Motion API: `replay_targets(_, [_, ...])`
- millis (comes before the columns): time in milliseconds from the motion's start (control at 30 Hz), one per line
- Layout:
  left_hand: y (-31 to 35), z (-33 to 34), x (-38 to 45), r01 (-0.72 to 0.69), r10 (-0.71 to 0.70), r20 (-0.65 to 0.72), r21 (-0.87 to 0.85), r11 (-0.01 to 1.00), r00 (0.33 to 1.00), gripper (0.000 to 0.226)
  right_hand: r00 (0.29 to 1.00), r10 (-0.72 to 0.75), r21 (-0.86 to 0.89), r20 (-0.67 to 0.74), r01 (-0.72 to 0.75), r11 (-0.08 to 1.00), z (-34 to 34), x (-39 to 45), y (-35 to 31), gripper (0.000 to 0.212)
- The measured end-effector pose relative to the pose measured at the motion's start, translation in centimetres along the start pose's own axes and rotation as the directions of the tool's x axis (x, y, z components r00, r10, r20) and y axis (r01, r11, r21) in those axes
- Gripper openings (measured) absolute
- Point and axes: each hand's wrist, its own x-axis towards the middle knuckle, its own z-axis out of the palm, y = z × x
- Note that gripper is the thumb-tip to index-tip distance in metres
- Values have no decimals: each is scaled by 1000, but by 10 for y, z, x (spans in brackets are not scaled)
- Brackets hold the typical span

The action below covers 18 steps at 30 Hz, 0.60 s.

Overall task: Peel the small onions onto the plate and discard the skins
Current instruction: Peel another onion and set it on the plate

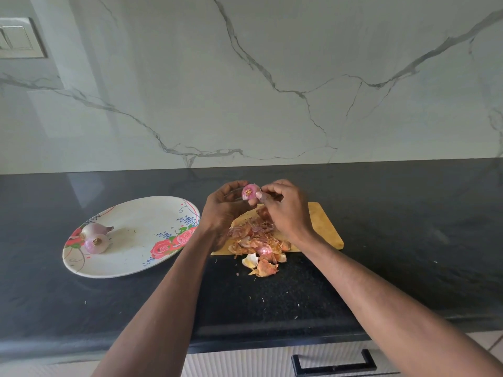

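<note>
Fingers of the left hand curl round a small onion held above the cutting board, while the right hand pinches at its skin. Two peeled onions lie on the plate (this one seems nearly bare); the heaped skins remain undiscarded.

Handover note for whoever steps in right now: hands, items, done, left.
Left hand grips the onion above the board; right hand pinches at its skin.
Plate holds two onions, apparently peeled.
Skins are piled on the board and spill onto the counter.
Done: two onions plated.
Left: finish this onion, plate it, discard the skins.
</note>
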Motion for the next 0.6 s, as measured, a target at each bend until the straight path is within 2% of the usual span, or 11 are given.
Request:
replay_targets(200, [-2,1,0,-39,40,-6,111,993,999,54,995,80,50,-51,-78,996,-1,0,-2,7])
replay_targets(333, [-4,1,0,-60,61,-4,171,983,998,45,995,102,16,-2,-102,995,6,1,5,7])
replay_targets(500, [-5,1,1,-78,81,-9,203,976,997,40,996,36,-171,84,-21,985,10,-4,4,2])
replay_targets(600, [-5,1,1,-59,59,5,178,982,998,41,995,24,-186,92,-7,983,8,-4,0,4])
